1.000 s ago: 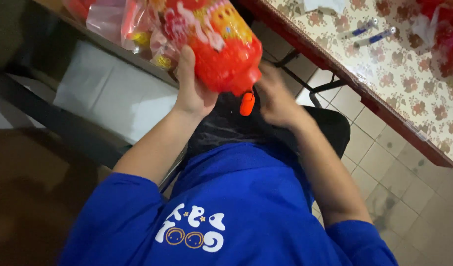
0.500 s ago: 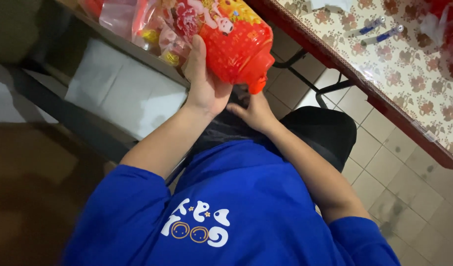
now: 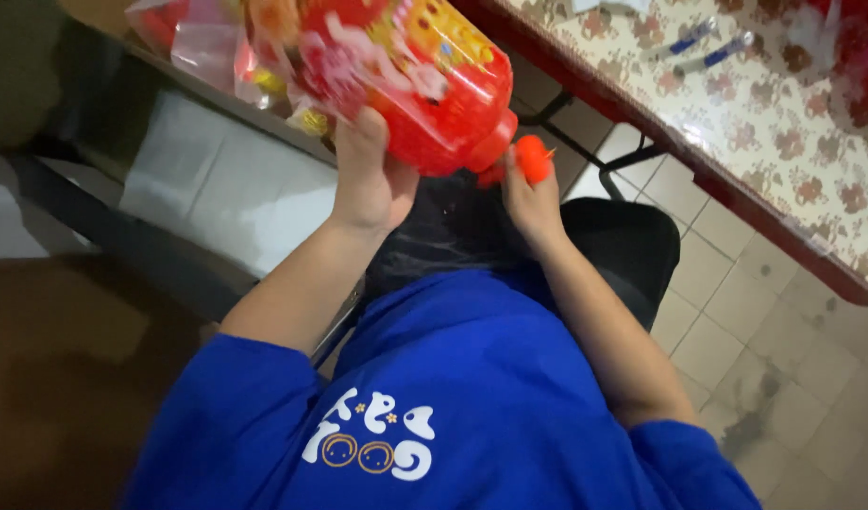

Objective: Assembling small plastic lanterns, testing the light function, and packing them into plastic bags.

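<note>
The red plastic jar [image 3: 424, 90], patterned and filled with bright sweets, is tipped on its side in front of the person's chest, its mouth [image 3: 498, 142] pointing toward the floral table [image 3: 736, 142]. The left hand [image 3: 368, 179] wraps the jar's underside, fingers clenched on its wall. The right hand [image 3: 530, 194] pinches a small orange-red cap [image 3: 531, 157] right at the jar's mouth; whether the cap is seated or just off the neck cannot be told. So the jar looks filled and lifted, with the capping seemingly not finished. Two pens [image 3: 703, 47] lie on the table beyond the jar, and clear packets [image 3: 184, 33] sit behind it.
</note>
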